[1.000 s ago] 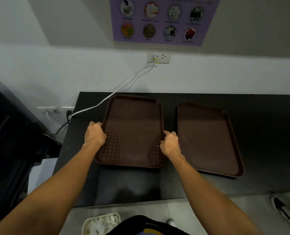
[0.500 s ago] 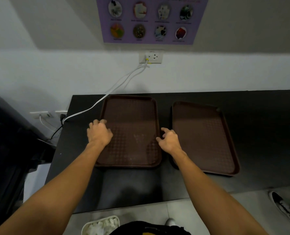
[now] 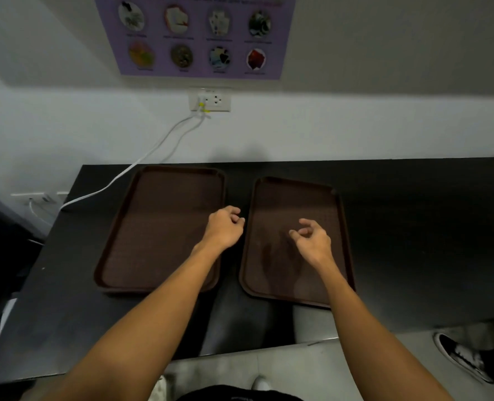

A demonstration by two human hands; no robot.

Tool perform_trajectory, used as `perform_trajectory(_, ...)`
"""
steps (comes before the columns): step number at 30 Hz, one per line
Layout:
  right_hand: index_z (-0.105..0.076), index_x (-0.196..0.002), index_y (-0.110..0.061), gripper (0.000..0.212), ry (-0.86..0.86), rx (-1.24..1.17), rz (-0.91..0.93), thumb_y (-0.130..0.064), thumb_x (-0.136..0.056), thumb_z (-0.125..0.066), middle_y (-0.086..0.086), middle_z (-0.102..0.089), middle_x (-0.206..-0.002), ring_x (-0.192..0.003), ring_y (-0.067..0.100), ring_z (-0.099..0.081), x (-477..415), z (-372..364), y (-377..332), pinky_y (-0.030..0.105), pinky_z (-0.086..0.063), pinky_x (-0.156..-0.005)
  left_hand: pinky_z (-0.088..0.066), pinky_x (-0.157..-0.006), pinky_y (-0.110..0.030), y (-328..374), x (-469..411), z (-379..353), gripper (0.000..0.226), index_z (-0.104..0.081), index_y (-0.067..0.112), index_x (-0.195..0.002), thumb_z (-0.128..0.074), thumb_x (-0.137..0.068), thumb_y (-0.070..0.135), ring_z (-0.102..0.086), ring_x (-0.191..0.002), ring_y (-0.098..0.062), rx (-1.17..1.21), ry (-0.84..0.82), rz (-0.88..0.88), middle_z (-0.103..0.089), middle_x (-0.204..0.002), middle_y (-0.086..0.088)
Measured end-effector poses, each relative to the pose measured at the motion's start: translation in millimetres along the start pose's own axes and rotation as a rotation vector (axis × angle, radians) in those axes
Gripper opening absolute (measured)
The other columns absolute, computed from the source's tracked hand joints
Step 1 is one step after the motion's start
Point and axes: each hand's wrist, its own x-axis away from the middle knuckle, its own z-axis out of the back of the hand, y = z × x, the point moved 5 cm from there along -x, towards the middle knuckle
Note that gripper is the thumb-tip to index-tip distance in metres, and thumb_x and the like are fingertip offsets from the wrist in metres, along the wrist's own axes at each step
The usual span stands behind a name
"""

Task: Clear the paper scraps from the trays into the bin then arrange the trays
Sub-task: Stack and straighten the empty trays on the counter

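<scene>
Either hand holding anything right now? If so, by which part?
Nothing is held. The left hand hovers at the right edge of the left tray, the right hand above the right tray; fingers loosely curled, empty.

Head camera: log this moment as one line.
left tray flat on counter | right tray beside it, apart | left hand over left tray's right edge, empty | right hand above right tray, empty

Left tray (image 3: 159, 227): brown, rectangular, raised rim, textured floor; lies flat near the back left corner of the table (image 3: 413, 256), long sides running front to back.
Right tray (image 3: 268, 198): same kind, flat, just right of it across a narrow gap, slightly skewed, a little nearer the front edge.
</scene>
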Motion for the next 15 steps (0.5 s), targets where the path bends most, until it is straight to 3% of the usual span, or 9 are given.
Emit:
perform_trajectory(3,-0.059,-0.135,-0.024,0.052,0.054,0.125,-0.009,-0.037,-0.088,-0.077,0.001,-0.06,-0.119,-0.123,0.025,-0.052,-15.2,27.8,23.6,0.042,-0.045,-0.108,-0.051,-0.1,-0.03,8.3,-0.8,-33.0,0.05,-0.055,0.017,-0.143,-0.067,-0.097,0.032,-0.059,-0.12,-0.021,-0.055,-0.029,0.038,-0.059,-0.132,-0.003)
perform_trajectory(6,-0.051,-0.146,-0.023,0.067,0.07,0.315,-0.059,-0.044,-0.087,-0.076,0.011,-0.046,-0.143,-0.135,0.035,-0.036,-24.0,50.4,45.3,0.048,-0.037,-0.113,-0.045,-0.107,-0.036,10.4,1.3,-58.2,0.067,-0.038,0.019,-0.156,-0.065,-0.098,0.037,-0.048,-0.134,-0.028,-0.101,-0.056,0.11,-0.041,-0.149,-0.008)
perform_trajectory(10,-0.04,-0.154,-0.02,0.082,0.065,0.475,-0.078,-0.048,-0.086,-0.075,0.016,-0.035,-0.149,-0.134,0.04,-0.033,-31.1,69.7,67.6,0.049,-0.035,-0.111,-0.043,-0.113,-0.043,6.6,1.9,-78.0,0.077,-0.028,0.021,-0.16,-0.066,-0.095,0.04,-0.045,-0.136,-0.033,-0.135,-0.067,0.19,-0.04,-0.149,-0.012)
perform_trajectory(15,-0.031,-0.158,-0.016,0.09,0.014,0.406,-0.089,-0.043,-0.085,-0.078,0.019,-0.036,-0.146,-0.134,0.041,-0.035,-40.5,74.9,85.8,0.051,-0.037,-0.11,-0.048,-0.108,-0.046,-0.4,-0.7,-84.0,0.081,-0.031,0.016,-0.158,-0.069,-0.091,0.041,-0.051,-0.132,-0.032,-0.136,-0.035,0.264,-0.054,-0.142,-0.01)
